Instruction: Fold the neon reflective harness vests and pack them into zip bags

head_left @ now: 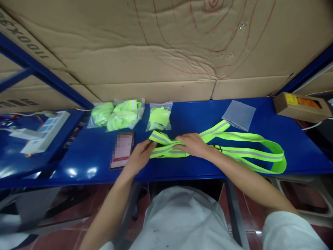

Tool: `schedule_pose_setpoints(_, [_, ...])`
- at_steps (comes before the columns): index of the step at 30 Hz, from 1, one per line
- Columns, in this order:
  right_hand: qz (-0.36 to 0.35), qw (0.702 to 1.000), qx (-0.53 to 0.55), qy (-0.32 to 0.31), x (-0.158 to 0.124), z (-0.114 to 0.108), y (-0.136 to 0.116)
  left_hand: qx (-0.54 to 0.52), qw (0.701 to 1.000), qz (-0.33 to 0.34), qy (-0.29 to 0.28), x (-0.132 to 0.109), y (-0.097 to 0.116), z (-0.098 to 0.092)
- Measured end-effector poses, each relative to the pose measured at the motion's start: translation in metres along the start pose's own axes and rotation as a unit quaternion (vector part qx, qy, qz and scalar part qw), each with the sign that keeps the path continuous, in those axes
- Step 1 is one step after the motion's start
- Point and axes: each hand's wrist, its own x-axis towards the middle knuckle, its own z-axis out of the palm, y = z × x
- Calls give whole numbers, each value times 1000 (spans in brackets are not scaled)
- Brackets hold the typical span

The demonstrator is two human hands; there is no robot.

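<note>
A neon yellow-green reflective strap (249,152) with a grey stripe lies in long loops across the blue table. My left hand (142,154) is closed at the strap's left end, its fingertips partly hidden behind the band. Near the middle, my right hand (194,144) grips the gathered bands between thumb and fingers. A black buckle (218,148) shows on the strap just past my right wrist. To the right, the strap spreads into wide loops that reach toward the table's front edge.
Bagged yellow-green straps (122,114) sit at the back left, with another bagged strap (159,117) beside them. A phone (122,150) lies left of my left hand. Clear plastic bags (239,114) rest at the back right, near a cardboard box (301,107). A power strip (47,132) lies far left.
</note>
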Motion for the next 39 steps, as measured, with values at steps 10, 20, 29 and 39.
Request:
schedule_pose_setpoints(10, [-17, 1000, 6, -1, -9, -4, -4, -87, 996, 8, 34, 4, 3, 5])
schedule_pose_setpoints(20, [-47, 997, 54, 3, -7, -13, -12, -75, 981, 103, 146, 1, 9, 22])
schedule_pose_setpoints(29, [27, 925, 371, -81, -6, -15, -9, -105, 973, 133, 157, 3, 43, 27])
schedule_pose_setpoints(39, [111, 759, 605, -213, -6, -25, -11, -99, 980, 115, 132, -4, 59, 10])
